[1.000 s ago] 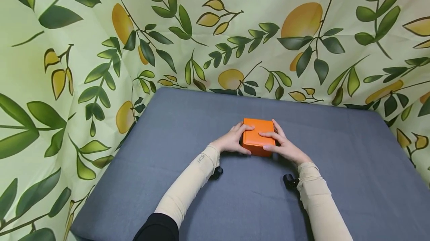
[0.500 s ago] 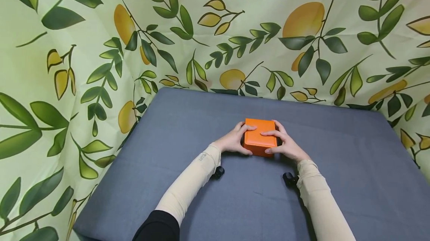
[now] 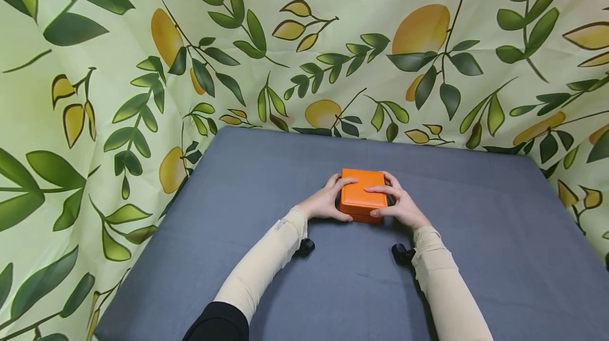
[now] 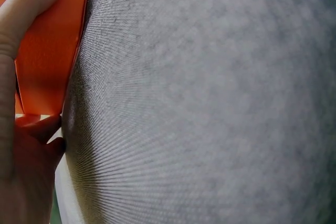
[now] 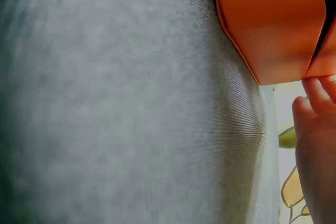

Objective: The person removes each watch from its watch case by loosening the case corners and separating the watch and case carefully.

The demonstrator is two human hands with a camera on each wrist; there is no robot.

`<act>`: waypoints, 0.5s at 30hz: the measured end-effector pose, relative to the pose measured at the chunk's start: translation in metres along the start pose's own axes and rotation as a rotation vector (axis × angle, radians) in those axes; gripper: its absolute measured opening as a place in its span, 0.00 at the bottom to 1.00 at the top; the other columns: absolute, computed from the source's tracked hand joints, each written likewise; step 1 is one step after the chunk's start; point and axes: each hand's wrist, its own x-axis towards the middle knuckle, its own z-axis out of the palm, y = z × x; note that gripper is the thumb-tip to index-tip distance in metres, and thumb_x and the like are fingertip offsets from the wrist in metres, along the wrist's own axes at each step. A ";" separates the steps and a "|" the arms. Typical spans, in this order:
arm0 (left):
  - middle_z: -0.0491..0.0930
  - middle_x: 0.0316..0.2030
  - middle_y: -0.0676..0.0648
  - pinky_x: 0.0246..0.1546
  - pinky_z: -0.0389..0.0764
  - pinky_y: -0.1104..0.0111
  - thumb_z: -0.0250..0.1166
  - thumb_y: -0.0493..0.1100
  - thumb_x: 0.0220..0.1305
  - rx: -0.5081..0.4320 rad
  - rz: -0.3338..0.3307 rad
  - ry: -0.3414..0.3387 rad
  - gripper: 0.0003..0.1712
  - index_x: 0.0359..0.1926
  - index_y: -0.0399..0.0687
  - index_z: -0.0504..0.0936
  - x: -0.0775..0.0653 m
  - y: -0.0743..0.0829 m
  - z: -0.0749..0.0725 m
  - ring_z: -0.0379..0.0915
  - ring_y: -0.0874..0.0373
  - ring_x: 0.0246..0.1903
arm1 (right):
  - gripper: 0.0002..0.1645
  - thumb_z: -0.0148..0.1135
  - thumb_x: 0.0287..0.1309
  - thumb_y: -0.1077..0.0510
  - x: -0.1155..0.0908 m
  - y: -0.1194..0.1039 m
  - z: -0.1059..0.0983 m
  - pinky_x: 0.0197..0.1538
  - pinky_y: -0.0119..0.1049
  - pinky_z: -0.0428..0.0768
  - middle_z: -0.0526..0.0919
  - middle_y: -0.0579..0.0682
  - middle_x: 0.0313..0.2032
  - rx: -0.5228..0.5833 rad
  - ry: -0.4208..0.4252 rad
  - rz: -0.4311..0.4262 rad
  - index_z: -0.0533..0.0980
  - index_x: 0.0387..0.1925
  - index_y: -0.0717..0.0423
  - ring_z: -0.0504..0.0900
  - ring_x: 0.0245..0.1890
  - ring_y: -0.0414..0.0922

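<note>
An orange box [image 3: 357,196] with a smooth top sits on the grey-blue padded surface. My left hand [image 3: 327,202] grips its left side, thumb low on the front and a finger over the top edge. From the right, my right hand [image 3: 403,208] holds the box too, with fingers on the top and the thumb at the front right corner. In the left wrist view, the thumb lies across the front of the box [image 4: 50,51], near a dark seam. A wider dark gap between lid and base runs along the box [image 5: 273,24] in the right wrist view, with fingertips at its side.
The grey-blue surface [image 3: 266,172] extends around the box on all sides. Behind it and to the left hangs a cloth [image 3: 266,8] printed with leaves and fruit. Small black wrist cameras sit under both cream sleeves [image 3: 264,261].
Both hands keep their hold on the box. The head view has shifted slightly, and a seam line across the box's front shows more clearly now.
</note>
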 end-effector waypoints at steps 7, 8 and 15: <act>0.40 0.72 0.38 0.59 0.69 0.51 0.73 0.58 0.43 -0.016 -0.022 -0.006 0.65 0.68 0.85 0.33 -0.003 -0.003 0.001 0.61 0.38 0.63 | 0.33 0.69 0.41 0.60 0.003 -0.001 0.001 0.66 0.65 0.47 0.47 0.54 0.71 0.091 0.017 0.016 0.74 0.55 0.55 0.49 0.69 0.59; 0.40 0.72 0.38 0.60 0.69 0.51 0.73 0.57 0.43 -0.017 -0.020 -0.002 0.66 0.68 0.84 0.31 -0.003 -0.003 0.001 0.61 0.38 0.63 | 0.33 0.69 0.41 0.60 0.004 -0.002 0.001 0.67 0.64 0.47 0.47 0.54 0.71 0.106 0.018 0.022 0.74 0.55 0.55 0.50 0.68 0.59; 0.42 0.72 0.41 0.62 0.67 0.54 0.74 0.56 0.43 -0.019 0.032 0.020 0.71 0.71 0.68 0.27 -0.002 -0.003 0.000 0.61 0.41 0.63 | 0.33 0.63 0.44 0.61 0.008 -0.006 -0.001 0.68 0.62 0.47 0.49 0.55 0.71 0.163 0.064 0.057 0.71 0.58 0.56 0.50 0.69 0.58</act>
